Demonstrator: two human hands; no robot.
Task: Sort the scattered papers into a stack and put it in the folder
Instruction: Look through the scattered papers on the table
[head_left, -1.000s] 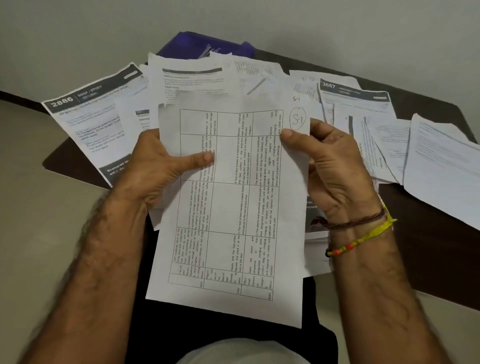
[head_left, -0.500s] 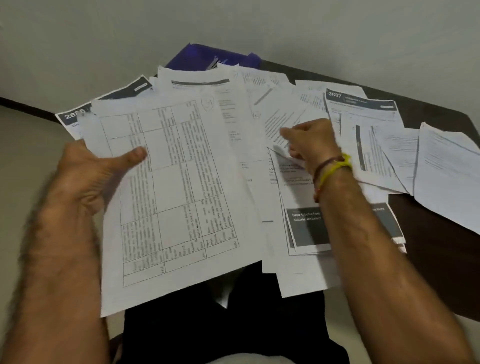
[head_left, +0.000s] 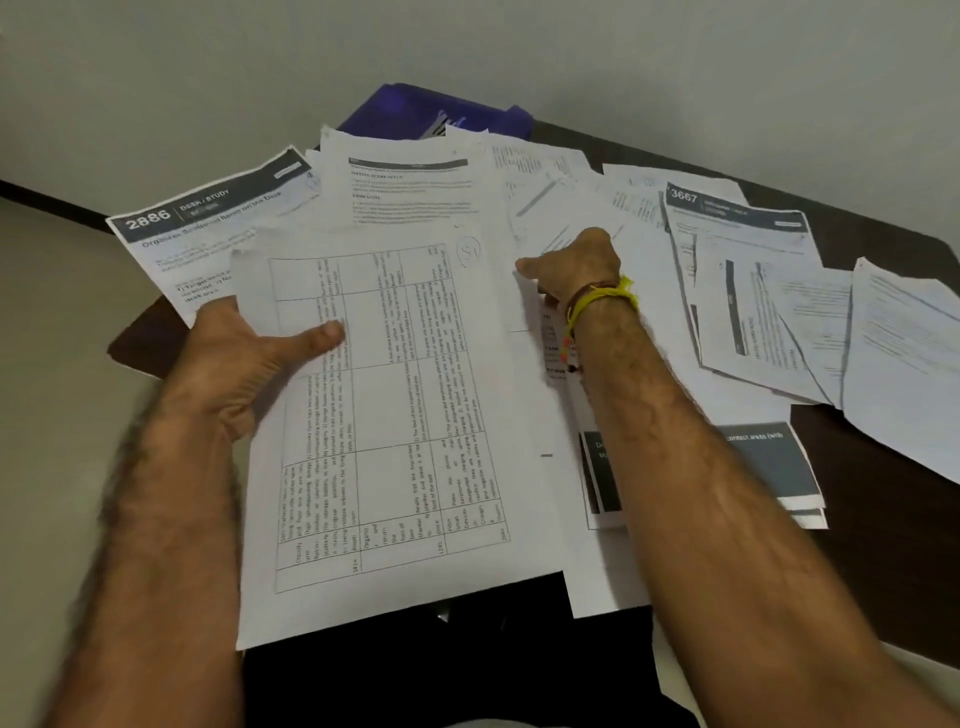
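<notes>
My left hand (head_left: 249, 364) holds a printed sheet with a table (head_left: 395, 415) by its left edge, thumb on top, above my lap and the table's front edge. My right hand (head_left: 576, 265) reaches over the scattered papers in the middle and pinches the top edge of a white sheet (head_left: 535, 374) lying there; its fingertips are hidden. More sheets lie fanned over the table: one headed 2886 (head_left: 197, 228) at the left, one headed 3667 (head_left: 737, 234) at the right. The purple folder (head_left: 415, 111) lies at the far edge, half under papers.
The dark brown table (head_left: 883, 530) stands against a pale wall. A big white sheet (head_left: 904, 353) hangs over its right side. A small pile with a dark grey band (head_left: 769, 462) sits by my right forearm. My dark-clothed lap is below the held sheet.
My right hand let go of the table sheet and reached forward to the pile. My left hand swung the table sheet left, then back toward the middle.
</notes>
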